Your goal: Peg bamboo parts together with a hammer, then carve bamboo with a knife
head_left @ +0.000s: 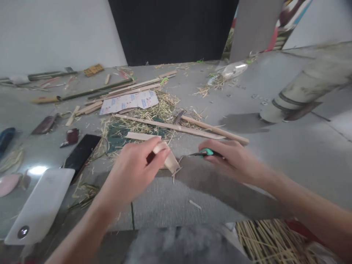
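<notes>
My left hand (134,165) is closed around a short pale piece of bamboo (172,161), tilted toward the lower right. At the piece's lower end there are thin loose slivers. My right hand (233,157) grips a small knife (206,151) with a teal and black handle. Its dark, thin blade points left, and the tip is close to the bamboo's end; whether they touch I cannot tell. Behind my left hand lies another pale strip (141,136) over a dark green mat (118,137). A hammer with a wooden handle (214,129) rests behind my right hand.
Shavings (162,106) and a printed sheet (130,102) lie behind the hands, near long bamboo sticks. To the left are a white phone (41,205) and a black flat object (84,154). A thick grey pipe (302,91) stands at right. Thin sticks (266,242) lie below the table edge.
</notes>
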{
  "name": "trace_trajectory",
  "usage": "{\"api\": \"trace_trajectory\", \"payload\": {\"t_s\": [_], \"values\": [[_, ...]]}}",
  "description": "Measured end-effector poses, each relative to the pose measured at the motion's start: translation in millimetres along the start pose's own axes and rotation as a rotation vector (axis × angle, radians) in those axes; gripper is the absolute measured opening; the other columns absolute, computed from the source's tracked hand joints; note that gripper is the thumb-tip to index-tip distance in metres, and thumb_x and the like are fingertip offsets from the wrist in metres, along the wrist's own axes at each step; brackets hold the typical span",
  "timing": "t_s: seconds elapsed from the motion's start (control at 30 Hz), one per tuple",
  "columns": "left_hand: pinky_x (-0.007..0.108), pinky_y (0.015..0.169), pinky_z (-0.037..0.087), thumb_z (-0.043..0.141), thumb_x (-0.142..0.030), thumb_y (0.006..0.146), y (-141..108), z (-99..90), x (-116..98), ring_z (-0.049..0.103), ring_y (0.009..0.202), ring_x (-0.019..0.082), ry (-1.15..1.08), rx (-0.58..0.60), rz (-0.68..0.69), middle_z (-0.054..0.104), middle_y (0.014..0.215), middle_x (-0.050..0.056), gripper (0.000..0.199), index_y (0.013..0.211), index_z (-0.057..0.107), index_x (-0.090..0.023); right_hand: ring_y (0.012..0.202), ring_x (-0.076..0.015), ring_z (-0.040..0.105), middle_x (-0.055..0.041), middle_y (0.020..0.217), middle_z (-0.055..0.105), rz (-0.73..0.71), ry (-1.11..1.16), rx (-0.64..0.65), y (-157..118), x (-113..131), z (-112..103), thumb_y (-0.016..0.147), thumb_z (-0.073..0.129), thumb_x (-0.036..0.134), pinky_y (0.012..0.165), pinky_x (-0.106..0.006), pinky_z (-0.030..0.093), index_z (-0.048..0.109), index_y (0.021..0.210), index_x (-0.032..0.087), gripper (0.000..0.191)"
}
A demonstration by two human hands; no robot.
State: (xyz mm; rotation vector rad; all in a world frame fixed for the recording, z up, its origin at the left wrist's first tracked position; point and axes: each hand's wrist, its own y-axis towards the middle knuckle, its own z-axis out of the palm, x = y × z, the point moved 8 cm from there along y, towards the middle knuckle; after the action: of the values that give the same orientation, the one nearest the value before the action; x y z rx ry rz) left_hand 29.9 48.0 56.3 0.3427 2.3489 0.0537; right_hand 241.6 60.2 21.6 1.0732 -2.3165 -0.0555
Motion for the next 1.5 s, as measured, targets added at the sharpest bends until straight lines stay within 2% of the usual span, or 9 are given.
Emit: {"api": "trace_trajectory", "payload": {"t_s": [0.07,0.17,0.33,0.57,0.77,1.07,1.17,1.37,1.5], "values": [[0.029,0.052,0.022,0.054,-0.034,0.103,20,7.0,-16,0.034,0.047,0.012,0.093,0.058,0.132,0.039,0.052,-0.006,0.035,0.07,0.054,-0.022,0.084,-0.0152,0.062,-0.0048,0.098,0.068,-0.073,-0.207,0.007,-4,-6,-7,0.115,0.043,0.037,0.071,-0.029,0.038,0.06,0.116,0.02,0.024],[0.03,0.056,0.022,0.051,-0.027,0.104,44,25.5,-36,0.035,0.049,0.013,0.184,0.121,0.285,0.038,0.053,-0.005,0.038,0.067,0.046,-0.022,0.081,-0.016,0.061,-0.004,0.091,0.067,-0.078,-0.43,-0.012,-6,-13,-11,0.115,0.041,0.043,0.066,-0.031,0.033,0.06,0.105,0.018,0.033],[0.032,0.058,0.023,0.051,-0.023,0.103,62,46.4,-43,0.038,0.05,0.015,0.242,0.146,0.335,0.04,0.053,-0.004,0.041,0.063,0.039,-0.023,0.078,-0.0169,0.06,-0.004,0.09,0.067,0.031,-0.654,-0.033,-3,-23,-7,0.115,0.042,0.045,0.057,-0.033,0.02,0.058,0.097,0.017,0.037],[0.03,0.061,0.026,0.049,-0.023,0.106,57,45.3,-40,0.042,0.055,0.015,0.258,0.149,0.388,0.043,0.058,-0.004,0.039,0.067,0.043,-0.023,0.077,-0.0157,0.056,-0.0059,0.087,0.065,-0.009,-0.658,-0.118,-1,-19,1,0.115,0.039,0.038,0.058,-0.032,0.02,0.058,0.094,0.015,0.036],[0.03,0.057,0.026,0.049,-0.02,0.106,54,48.9,-38,0.039,0.052,0.013,0.283,0.172,0.438,0.042,0.058,-0.005,0.035,0.071,0.043,-0.021,0.074,-0.0149,0.054,-0.0043,0.083,0.063,-0.058,-0.636,-0.138,0,-23,6,0.115,0.036,0.04,0.058,-0.033,0.019,0.058,0.093,0.015,0.04],[0.03,0.057,0.025,0.05,-0.019,0.105,51,47.7,-39,0.037,0.051,0.012,0.288,0.15,0.468,0.038,0.057,-0.006,0.033,0.073,0.041,-0.021,0.074,-0.0155,0.054,-0.0054,0.083,0.062,-0.085,-0.625,-0.077,0,-29,13,0.116,0.032,0.043,0.062,-0.034,0.026,0.058,0.091,0.015,0.047],[0.029,0.057,0.024,0.052,-0.02,0.104,51,47.3,-38,0.037,0.051,0.012,0.28,0.134,0.465,0.036,0.055,-0.006,0.033,0.073,0.042,-0.021,0.073,-0.0164,0.054,-0.0064,0.083,0.063,-0.068,-0.643,-0.048,1,-33,17,0.116,0.031,0.044,0.063,-0.034,0.026,0.059,0.092,0.014,0.048],[0.03,0.058,0.023,0.051,-0.022,0.104,48,50.2,-38,0.038,0.052,0.013,0.316,0.133,0.479,0.04,0.056,-0.005,0.03,0.074,0.044,-0.021,0.075,-0.0183,0.056,-0.0065,0.084,0.064,-0.059,-0.695,0.059,1,-38,31,0.113,0.045,0.043,0.063,-0.033,0.023,0.061,0.092,0.014,0.039],[0.03,0.057,0.023,0.05,-0.023,0.104,47,49.7,-35,0.039,0.052,0.013,0.322,0.135,0.465,0.04,0.056,-0.005,0.03,0.075,0.045,-0.021,0.081,-0.0191,0.059,-0.007,0.088,0.065,-0.035,-0.718,0.043,-1,-39,31,0.114,0.042,0.046,0.064,-0.033,0.023,0.062,0.095,0.014,0.042]]}}
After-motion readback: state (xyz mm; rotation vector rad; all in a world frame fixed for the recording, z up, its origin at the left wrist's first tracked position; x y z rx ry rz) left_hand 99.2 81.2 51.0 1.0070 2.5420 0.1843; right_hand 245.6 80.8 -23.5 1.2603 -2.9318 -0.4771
